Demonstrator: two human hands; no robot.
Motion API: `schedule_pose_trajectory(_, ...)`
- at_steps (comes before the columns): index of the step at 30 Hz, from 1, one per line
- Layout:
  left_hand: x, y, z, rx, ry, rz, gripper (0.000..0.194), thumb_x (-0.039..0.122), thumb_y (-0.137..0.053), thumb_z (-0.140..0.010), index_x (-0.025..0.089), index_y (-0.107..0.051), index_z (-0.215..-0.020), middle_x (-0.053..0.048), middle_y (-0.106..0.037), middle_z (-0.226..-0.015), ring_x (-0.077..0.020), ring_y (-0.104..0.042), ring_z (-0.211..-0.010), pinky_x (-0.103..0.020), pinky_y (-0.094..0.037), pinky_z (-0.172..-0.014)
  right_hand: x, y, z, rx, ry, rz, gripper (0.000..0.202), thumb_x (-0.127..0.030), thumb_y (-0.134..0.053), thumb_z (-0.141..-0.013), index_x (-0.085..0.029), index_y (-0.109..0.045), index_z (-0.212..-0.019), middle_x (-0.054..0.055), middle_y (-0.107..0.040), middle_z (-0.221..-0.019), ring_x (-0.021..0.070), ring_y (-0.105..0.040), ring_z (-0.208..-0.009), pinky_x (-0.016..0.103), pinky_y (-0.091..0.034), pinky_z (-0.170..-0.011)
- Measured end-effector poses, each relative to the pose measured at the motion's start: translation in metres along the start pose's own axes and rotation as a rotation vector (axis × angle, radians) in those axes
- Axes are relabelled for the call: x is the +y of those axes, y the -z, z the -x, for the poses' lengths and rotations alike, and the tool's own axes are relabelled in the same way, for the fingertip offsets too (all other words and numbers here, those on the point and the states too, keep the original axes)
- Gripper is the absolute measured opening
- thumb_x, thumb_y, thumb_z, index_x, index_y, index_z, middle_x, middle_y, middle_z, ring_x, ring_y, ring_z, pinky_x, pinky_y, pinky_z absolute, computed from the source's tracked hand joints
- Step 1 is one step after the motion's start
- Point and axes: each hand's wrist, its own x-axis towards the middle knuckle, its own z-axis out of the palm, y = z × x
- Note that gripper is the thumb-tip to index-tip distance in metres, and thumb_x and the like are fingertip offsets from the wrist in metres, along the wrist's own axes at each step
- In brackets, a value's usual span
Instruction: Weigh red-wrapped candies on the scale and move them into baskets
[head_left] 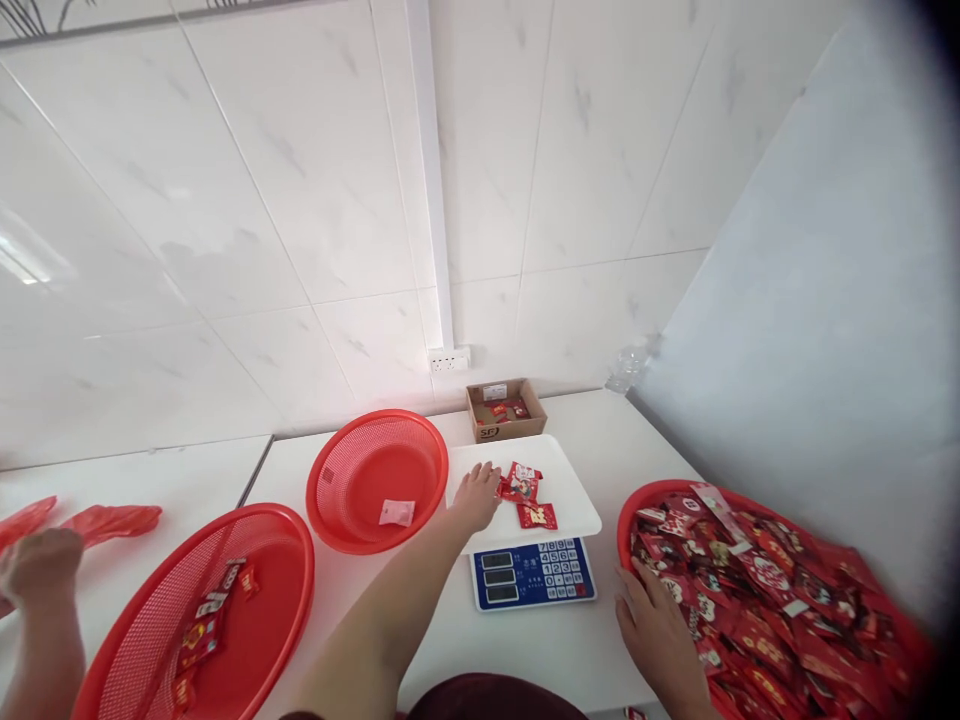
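Note:
My left hand point(478, 497) is over the white tray of the scale point(574, 490), its fingertips closed at the edge of a red packet point(523, 482). A second red packet point(538, 516) lies just in front of it on the tray. My right hand point(660, 625) is at the near left rim of a large red basket point(626, 515), thumb outside and fingers over the edge. Heaped inside that basket are many small red packets point(765, 575). The scale's blue keypad panel point(532, 573) faces me below the tray.
A round red basket point(319, 490) holds one pink packet point(397, 513). Another red basket point(300, 590) holds several packets. A cardboard box point(510, 428) stands behind the scale. At far left, another person's closed hand point(43, 570) is near red plastic bags point(112, 522). A wall socket point(448, 359) is behind.

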Motion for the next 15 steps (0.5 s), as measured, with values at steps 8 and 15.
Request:
schedule_pose_trajectory(8,0.000,-0.001,-0.016,-0.042,0.080,-0.007,0.052,0.002,-0.045,-0.075,0.019,-0.047,-0.125,-0.013,-0.057,-0.119,-0.0222,-0.052,-0.110,-0.031,-0.045,-0.085,-0.003,0.004,-0.001,-0.009,-0.006,0.006,0.033,-0.024,-0.039,-0.083,-0.019,-0.055,-0.110,0.015,-0.054,-0.121,0.0297,-0.052,-0.111,0.046,-0.047,-0.088)
schedule_pose_trajectory(15,-0.043,0.020,0.021,0.165,0.282,-0.019,0.037,0.005,-0.031,-0.083,0.016,-0.056,-0.109,-0.014,-0.057,-0.112,-0.0241,-0.051,-0.107,-0.038,-0.041,-0.089,-0.003,0.003,-0.001,-0.004,-0.018,-0.004,0.033,-0.026,-0.039,-0.082,-0.020,-0.056,-0.110,0.015,-0.055,-0.118,0.0301,-0.053,-0.109,0.048,-0.046,-0.088)
